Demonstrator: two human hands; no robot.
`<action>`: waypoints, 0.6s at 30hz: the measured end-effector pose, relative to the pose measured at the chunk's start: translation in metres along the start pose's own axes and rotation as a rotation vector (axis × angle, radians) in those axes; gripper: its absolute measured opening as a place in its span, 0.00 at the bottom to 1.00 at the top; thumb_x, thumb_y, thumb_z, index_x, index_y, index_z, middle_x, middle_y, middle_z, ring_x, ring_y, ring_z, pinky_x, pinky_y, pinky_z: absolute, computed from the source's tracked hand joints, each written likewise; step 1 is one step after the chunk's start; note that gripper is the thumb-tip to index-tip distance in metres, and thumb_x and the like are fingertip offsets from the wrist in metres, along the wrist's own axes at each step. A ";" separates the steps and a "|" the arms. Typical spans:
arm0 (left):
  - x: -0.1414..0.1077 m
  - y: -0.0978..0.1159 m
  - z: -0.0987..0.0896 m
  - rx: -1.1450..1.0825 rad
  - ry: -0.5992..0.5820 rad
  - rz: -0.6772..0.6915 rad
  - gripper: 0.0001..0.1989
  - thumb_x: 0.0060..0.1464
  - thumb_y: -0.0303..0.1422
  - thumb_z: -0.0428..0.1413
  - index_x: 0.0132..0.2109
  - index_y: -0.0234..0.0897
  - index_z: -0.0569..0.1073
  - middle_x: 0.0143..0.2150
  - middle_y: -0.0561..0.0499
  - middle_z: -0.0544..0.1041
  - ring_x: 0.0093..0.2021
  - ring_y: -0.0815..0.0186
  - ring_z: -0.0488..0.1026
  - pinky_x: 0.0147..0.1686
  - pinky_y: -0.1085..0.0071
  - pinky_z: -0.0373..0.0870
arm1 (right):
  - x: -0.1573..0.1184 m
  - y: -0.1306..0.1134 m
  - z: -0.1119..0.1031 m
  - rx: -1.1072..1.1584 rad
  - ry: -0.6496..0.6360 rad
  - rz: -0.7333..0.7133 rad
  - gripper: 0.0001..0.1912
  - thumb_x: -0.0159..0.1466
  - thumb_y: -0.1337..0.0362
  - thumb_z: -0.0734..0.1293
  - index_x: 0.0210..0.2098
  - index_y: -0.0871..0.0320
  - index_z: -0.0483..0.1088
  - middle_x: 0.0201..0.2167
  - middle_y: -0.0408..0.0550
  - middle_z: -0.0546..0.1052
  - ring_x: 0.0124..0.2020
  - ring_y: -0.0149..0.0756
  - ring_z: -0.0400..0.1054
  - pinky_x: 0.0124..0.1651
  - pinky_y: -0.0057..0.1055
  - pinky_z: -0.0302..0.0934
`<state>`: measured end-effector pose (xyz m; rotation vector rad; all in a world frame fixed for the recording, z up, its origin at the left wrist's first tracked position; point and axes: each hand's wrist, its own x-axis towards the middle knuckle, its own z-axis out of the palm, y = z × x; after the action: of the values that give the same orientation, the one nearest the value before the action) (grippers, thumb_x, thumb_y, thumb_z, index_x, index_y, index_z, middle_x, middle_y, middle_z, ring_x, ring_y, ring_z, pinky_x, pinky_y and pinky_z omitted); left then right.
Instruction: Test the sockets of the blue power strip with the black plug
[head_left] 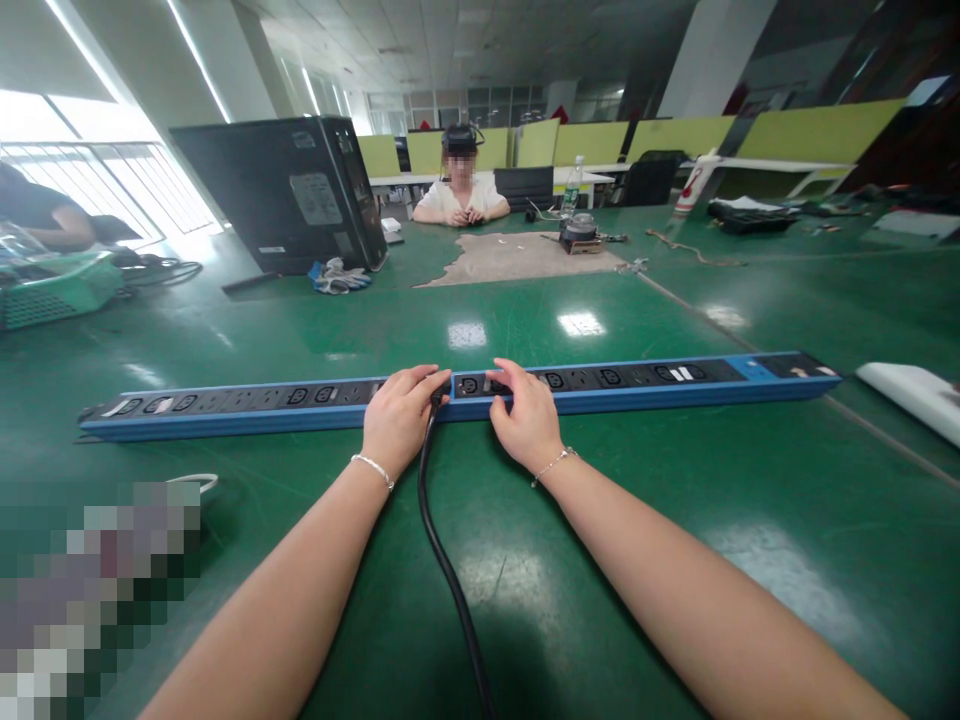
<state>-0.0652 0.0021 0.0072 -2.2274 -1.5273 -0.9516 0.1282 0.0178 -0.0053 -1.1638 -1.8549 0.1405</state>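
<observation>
A long blue power strip (637, 390) with a black socket face lies across the green table. My left hand (401, 412) is closed around the plug end of a black cable (442, 550), at the strip's middle. From there the cable hangs over the strip's near side and runs down toward me. My right hand (525, 410) rests on the strip just right of the middle, its thumb and fingers apart around a socket, with nothing visible in them.
Behind the strip stand a black computer case (289, 200), gloves (339, 277), a bottle (573, 187) and a small device (580, 232). A person (461, 190) sits opposite. A green basket (64, 285) is at left; a white object (911, 395) lies at right.
</observation>
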 end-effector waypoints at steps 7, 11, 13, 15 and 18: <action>-0.002 -0.001 -0.001 -0.022 -0.024 -0.005 0.16 0.58 0.39 0.51 0.52 0.46 0.72 0.52 0.49 0.75 0.53 0.61 0.70 0.53 0.61 0.66 | 0.000 0.001 0.000 -0.021 0.001 0.004 0.26 0.56 0.71 0.59 0.54 0.57 0.63 0.46 0.48 0.76 0.50 0.42 0.66 0.55 0.43 0.56; -0.001 -0.001 -0.002 -0.005 -0.050 -0.029 0.16 0.58 0.39 0.51 0.52 0.47 0.72 0.51 0.49 0.76 0.51 0.61 0.72 0.51 0.61 0.67 | 0.000 0.001 0.001 -0.097 0.009 0.038 0.25 0.55 0.71 0.58 0.52 0.59 0.66 0.47 0.52 0.75 0.51 0.44 0.65 0.56 0.44 0.55; -0.001 -0.001 -0.002 -0.001 -0.051 -0.027 0.16 0.58 0.39 0.51 0.53 0.47 0.72 0.52 0.49 0.76 0.51 0.61 0.72 0.51 0.61 0.66 | 0.000 0.002 0.002 -0.150 0.009 0.037 0.25 0.53 0.71 0.59 0.51 0.59 0.67 0.48 0.53 0.74 0.52 0.45 0.64 0.57 0.44 0.55; -0.001 0.000 0.000 0.002 -0.044 -0.025 0.16 0.59 0.40 0.50 0.52 0.47 0.72 0.51 0.50 0.76 0.50 0.61 0.72 0.51 0.62 0.66 | -0.001 0.002 0.003 -0.188 0.005 0.016 0.26 0.52 0.71 0.60 0.50 0.60 0.68 0.49 0.53 0.74 0.53 0.46 0.63 0.58 0.44 0.54; 0.000 0.003 0.003 -0.001 -0.046 -0.045 0.15 0.59 0.40 0.50 0.50 0.43 0.72 0.51 0.48 0.75 0.48 0.62 0.73 0.48 0.65 0.68 | -0.002 0.002 0.005 -0.236 -0.013 -0.007 0.27 0.50 0.71 0.60 0.51 0.61 0.67 0.52 0.54 0.72 0.55 0.46 0.62 0.60 0.45 0.51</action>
<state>-0.0614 0.0025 0.0055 -2.2397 -1.6036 -0.9200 0.1262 0.0190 -0.0111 -1.3177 -1.9247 -0.0774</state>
